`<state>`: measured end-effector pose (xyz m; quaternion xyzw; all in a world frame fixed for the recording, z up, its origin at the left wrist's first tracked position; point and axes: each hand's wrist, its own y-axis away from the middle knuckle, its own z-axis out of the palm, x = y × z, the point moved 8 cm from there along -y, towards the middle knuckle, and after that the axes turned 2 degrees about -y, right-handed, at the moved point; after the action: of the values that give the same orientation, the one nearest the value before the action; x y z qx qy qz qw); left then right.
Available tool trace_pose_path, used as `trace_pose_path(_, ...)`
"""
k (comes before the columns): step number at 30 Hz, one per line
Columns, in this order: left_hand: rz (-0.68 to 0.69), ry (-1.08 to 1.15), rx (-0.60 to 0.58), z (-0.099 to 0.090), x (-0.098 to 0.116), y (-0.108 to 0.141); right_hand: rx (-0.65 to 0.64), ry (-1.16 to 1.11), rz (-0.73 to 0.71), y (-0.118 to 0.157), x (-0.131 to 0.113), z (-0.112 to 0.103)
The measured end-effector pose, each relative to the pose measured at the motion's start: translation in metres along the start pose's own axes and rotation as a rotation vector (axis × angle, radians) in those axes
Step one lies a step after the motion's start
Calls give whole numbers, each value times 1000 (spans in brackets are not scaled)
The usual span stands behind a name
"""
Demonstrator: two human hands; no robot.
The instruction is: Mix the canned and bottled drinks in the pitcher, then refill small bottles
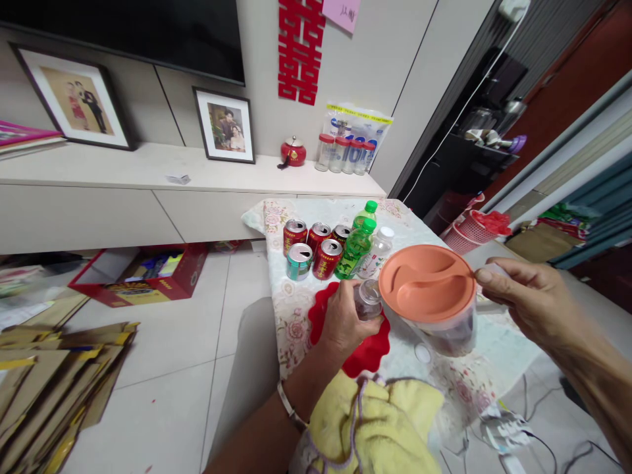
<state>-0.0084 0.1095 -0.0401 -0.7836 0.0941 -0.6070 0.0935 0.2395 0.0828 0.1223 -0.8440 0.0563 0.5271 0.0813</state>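
My left hand [340, 322] is wrapped round a small clear cup [369, 296] above the red scalloped mat [323, 299]. Fingers and thumb of my right hand [526, 299] are closed on the handle of a clear pitcher [447, 336] with an orange lid [429, 283]. Something dark shows through its wall. The pitcher is close beside the cup, and I cannot tell whether they touch. A small round clear disc [422, 353] lies on the flowered tablecloth [296, 329] below it.
Several drink cans [327, 258] and green-capped bottles [356, 247] stand behind the cup, beside a white-capped clear bottle [379, 253]. A yellow towel [380, 428] lies at the near edge. Red-lidded jars [340, 155] line the cabinet [148, 168]. Flattened cardboard [59, 388] lies left.
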Motion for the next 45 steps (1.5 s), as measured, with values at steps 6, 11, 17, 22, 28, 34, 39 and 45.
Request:
trace_pose_path(6,8,-4,-7,0,2,0,0,32,4,-1,0,-1)
trace_pose_path(11,17,-16,1,-1,3,0,-6,18,-3,-1,-1,0)
trace_pose_path(17,15,3,-4,0,1,0,-7,39,-11,-1,-2,1)
trace_pose_path(22,9,4,-7,1,-1,0,3,37,1,-2,-1,0)
trace_pose_path(28,19,13,6,0,0,0,6,21,17,-2,4,-2)
trace_pose_path(34,18,27,3,0,0,0,18,53,-1,-1,-1,-2)
trace_pose_path(39,3,21,5,0,-1,0,21,55,13,0,-2,-1)
trace_pose_path(45,12,33,-1,0,1,0,19,47,3,-2,1,-2)
